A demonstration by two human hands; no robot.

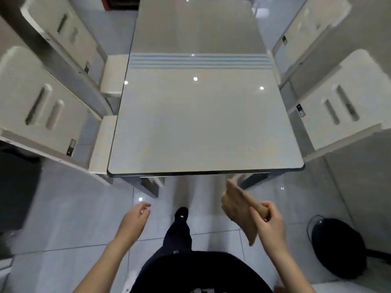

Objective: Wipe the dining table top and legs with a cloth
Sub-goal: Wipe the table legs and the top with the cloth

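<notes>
**A:** What stands left of the dining table (203, 123)?

**B:** Two white chairs are pushed against its left edge, the near left chair (42, 102) and the far left chair (69, 32). The near one has a small dark tag (71, 146) on its back, but the writing is too small to read.

**A:** And the hands?

**B:** Both are in front of the table's near edge, over the floor tiles. The left hand (135, 216) holds nothing, and its fingers are loosely curled. The right hand (268, 223) grips a tan cloth (237, 204) with thumb and fingers closed around it. The cloth is in the air, just before the table's near right leg (251, 182); it does not touch the top.

**A:** Is anything on the table?

**B:** Only blue stripes (201, 61) across the glossy top, and reflections of lamps.

**A:** And to the right of it?

**B:** The near right chair (342, 106) and the far right chair (306, 28) stand at the right edge (they also have dark tags, unreadable). A round black object (336, 248) lies on the floor, nearer to the person than the table's right corner.
</notes>
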